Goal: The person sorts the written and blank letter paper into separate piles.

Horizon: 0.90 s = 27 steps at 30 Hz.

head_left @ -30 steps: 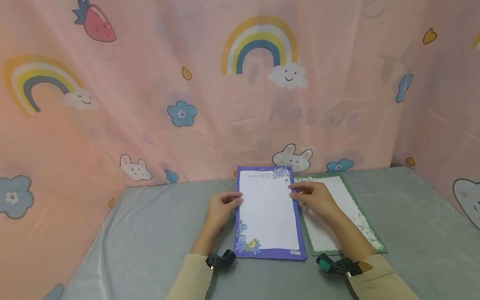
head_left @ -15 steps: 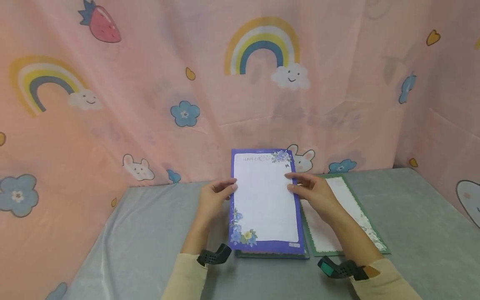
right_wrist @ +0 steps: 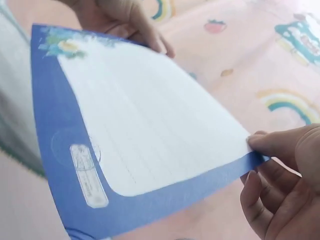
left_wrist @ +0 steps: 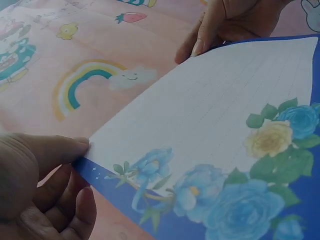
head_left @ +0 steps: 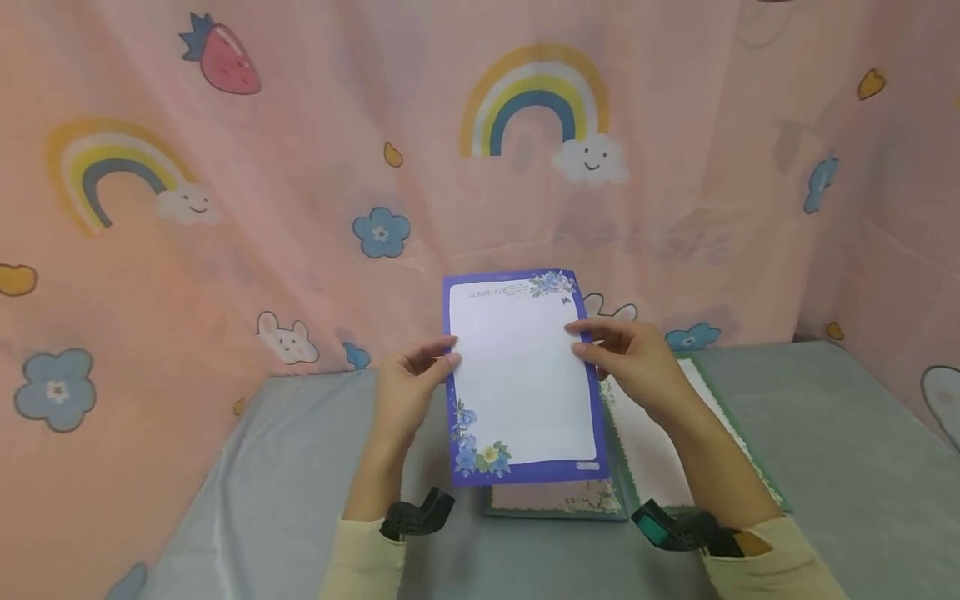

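Note:
A sheet of stationery paper (head_left: 517, 375) with a purple-blue border and blue flowers is held up, tilted, above the table. My left hand (head_left: 411, 387) pinches its left edge between thumb and fingers. On the opposite edge, my right hand (head_left: 637, 362) pinches the paper the same way. Both wrist views show thumbs on the printed face and fingers behind; the sheet bows slightly in the right wrist view. Below it lies a green-bordered sheet (head_left: 555, 497), mostly hidden by the raised one. Another green-bordered sheet (head_left: 660, 442) lies to the right, partly under my right forearm.
A grey cloth covers the table (head_left: 315, 467). Behind and at the sides hangs a pink curtain (head_left: 315, 167) printed with rainbows, flowers and rabbits. Dark straps (head_left: 416, 512) sit on both wrists.
Both hands have lifted the purple-bordered sheet up and slightly left off the table. The green-bordered sheet beneath it has come into sight. The head view has shifted a little.

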Motion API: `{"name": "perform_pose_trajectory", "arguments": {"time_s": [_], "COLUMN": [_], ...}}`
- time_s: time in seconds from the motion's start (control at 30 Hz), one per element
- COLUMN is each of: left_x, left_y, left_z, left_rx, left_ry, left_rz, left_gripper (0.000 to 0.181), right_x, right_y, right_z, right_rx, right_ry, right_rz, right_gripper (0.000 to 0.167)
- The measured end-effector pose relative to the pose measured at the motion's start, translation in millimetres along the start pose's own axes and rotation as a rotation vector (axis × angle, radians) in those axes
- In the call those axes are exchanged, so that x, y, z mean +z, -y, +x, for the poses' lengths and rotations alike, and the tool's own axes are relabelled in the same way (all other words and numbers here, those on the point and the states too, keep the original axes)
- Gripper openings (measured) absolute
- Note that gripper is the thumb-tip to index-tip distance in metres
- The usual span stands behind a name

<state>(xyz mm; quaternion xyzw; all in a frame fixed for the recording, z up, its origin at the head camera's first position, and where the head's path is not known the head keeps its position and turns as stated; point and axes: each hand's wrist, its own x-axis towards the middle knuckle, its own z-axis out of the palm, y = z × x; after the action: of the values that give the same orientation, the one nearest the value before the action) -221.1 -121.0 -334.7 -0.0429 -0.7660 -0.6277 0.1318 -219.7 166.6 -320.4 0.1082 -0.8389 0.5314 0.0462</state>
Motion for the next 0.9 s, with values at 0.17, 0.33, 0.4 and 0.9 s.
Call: {"name": "perform_pose_trajectory", "arguments": {"time_s": [0.17,0.33,0.4,0.9], "left_x": [-17.9,-34.5,-40.3,-56.7], "left_y": [-10.0,-15.3,-15.6,-2.8], "left_z": [-1.5,-1.4,-0.7,-0.3], "left_rx": [0.029,-0.011,-0.037,-0.090], "left_ry": [-0.060,-0.112,-0.129,-0.144], "left_rz": [0.068,0.116,0.141,0.304], "left_gripper": [0.028,0.030,0.030,0.029], "right_x": [9,21,27,73], "right_y": [23,37,40,26], "right_z": [4.2,8.5,10.7,8.5], "right_rx": [-0.043,-0.091,-0.103,-0.004], "right_ry": [0.020,0.069,0.078,0.025], "right_rz": [0.002,-0.039,-0.047,-0.017], "right_gripper": [0.034,0.032,0.031,0.029]}}
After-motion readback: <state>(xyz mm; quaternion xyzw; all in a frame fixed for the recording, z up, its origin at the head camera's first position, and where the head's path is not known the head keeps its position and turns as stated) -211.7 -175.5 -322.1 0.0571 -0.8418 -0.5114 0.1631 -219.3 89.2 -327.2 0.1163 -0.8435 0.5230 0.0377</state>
